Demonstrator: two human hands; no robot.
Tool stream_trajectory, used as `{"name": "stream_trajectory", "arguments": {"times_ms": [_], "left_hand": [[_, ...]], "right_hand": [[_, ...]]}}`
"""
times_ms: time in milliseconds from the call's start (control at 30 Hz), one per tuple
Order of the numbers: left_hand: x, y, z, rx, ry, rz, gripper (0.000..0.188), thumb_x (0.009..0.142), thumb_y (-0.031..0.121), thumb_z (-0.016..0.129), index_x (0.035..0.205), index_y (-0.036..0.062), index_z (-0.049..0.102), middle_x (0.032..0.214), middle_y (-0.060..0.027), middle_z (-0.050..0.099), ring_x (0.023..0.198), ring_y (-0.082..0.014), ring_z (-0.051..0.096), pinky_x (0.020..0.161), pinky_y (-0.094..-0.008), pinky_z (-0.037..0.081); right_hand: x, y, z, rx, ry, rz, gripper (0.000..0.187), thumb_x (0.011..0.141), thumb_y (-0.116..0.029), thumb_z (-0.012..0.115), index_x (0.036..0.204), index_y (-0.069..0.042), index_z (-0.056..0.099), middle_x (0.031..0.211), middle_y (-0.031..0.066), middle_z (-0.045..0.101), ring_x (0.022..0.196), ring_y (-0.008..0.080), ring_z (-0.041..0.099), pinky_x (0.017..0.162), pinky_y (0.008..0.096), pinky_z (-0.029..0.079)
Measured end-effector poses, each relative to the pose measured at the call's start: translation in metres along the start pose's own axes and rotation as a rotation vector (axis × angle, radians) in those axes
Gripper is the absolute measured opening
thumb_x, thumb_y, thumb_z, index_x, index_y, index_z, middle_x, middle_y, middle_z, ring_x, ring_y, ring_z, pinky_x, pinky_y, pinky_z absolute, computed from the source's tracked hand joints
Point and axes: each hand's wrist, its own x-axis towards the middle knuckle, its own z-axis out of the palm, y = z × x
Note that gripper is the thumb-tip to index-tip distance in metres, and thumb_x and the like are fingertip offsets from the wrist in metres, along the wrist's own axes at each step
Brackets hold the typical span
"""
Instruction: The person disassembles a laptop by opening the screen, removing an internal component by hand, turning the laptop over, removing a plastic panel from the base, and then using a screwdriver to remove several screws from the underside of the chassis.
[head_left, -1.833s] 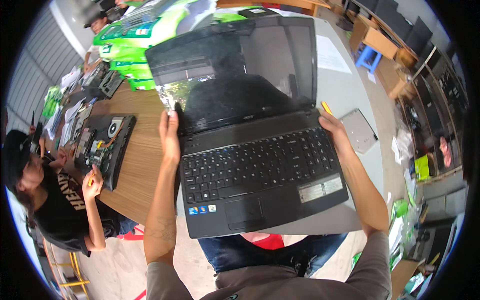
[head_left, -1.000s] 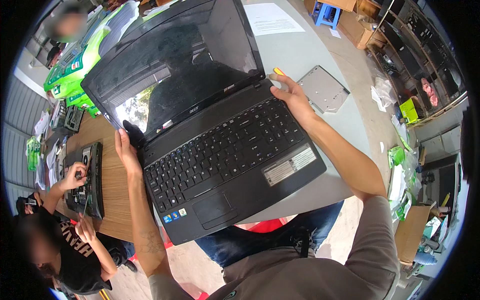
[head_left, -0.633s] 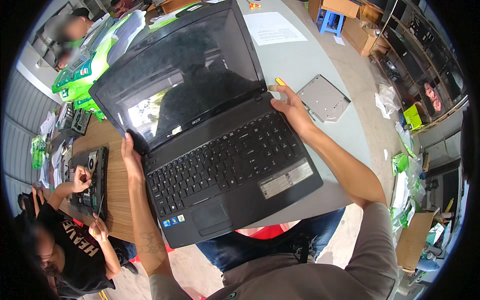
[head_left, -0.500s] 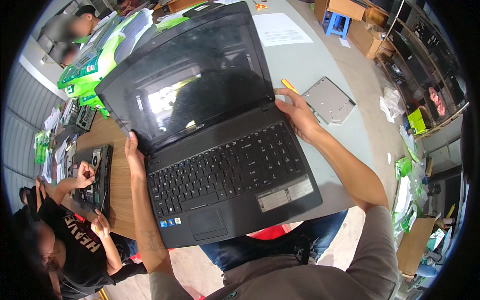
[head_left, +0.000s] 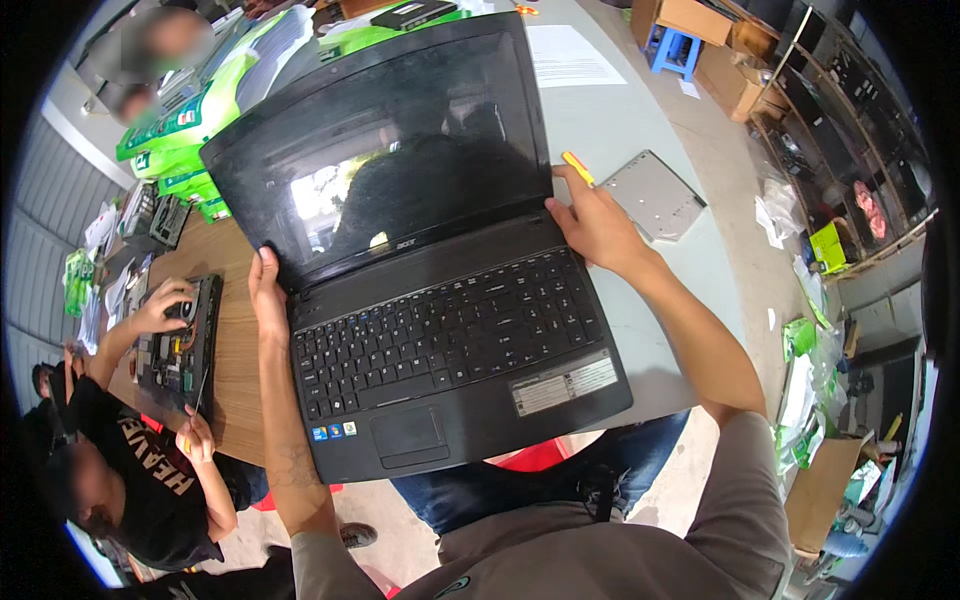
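I hold an open black laptop (head_left: 480, 405) between both hands, tilted above the near edge of the grey table. Its dark screen (head_left: 390, 150) reflects a bright window. My left hand (head_left: 268, 300) grips the laptop's left side near the hinge, thumb on the front face and the other fingers mostly hidden behind. At the right hinge, my right hand (head_left: 598, 228) clasps the edge, its thumb along the corner. Just beyond the right hand lie a yellow-and-red tool handle (head_left: 577, 168) and a flat silver rectangular part (head_left: 657, 195), which looks like an optical drive.
At left, a co-worker's hands (head_left: 172, 305) work on an opened laptop (head_left: 185, 350) on a wooden table (head_left: 238, 350). Green-and-white packages (head_left: 190, 140) are stacked at the far left. Paper (head_left: 570, 57) lies beyond the screen. Loaded shelves (head_left: 840, 120) and a cardboard box (head_left: 825, 490) stand at right.
The laptop has shifted slightly: the lid's top has moved right and lower, the base's front edge a little left. My hands moved with it. The co-worker's upper hand has spread over the opened laptop.
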Motion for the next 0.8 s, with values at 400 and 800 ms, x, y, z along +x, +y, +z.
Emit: {"name": "stream_trajectory", "arguments": {"times_ms": [400, 800], "left_hand": [[0.006, 0.000, 0.004, 0.047, 0.051, 0.020, 0.046, 0.106, 0.041, 0.054, 0.125, 0.0001, 0.061, 0.119, -0.0031, 0.063, 0.111, -0.0123, 0.055, 0.101, -0.0286, 0.041], [0.011, -0.014, -0.017, 0.067, 0.077, 0.055, 0.059, 0.104, 0.043, 0.058, 0.140, -0.0039, 0.053, 0.134, -0.0064, 0.057, 0.123, -0.0146, 0.051, 0.109, -0.0305, 0.037]], "right_hand": [[0.011, 0.120, -0.100, -0.614, 0.286, 0.175, 0.073, 0.086, -0.047, 0.075, 0.142, -0.006, 0.052, 0.131, 0.0227, 0.059, 0.128, 0.0415, 0.051, 0.099, 0.0488, 0.048], [0.005, 0.108, -0.106, -0.143, 0.271, 0.174, 0.091, 0.065, -0.028, 0.090, 0.136, 0.012, 0.050, 0.117, 0.0329, 0.065, 0.096, 0.0311, 0.072, 0.079, 0.0369, 0.057]]}}
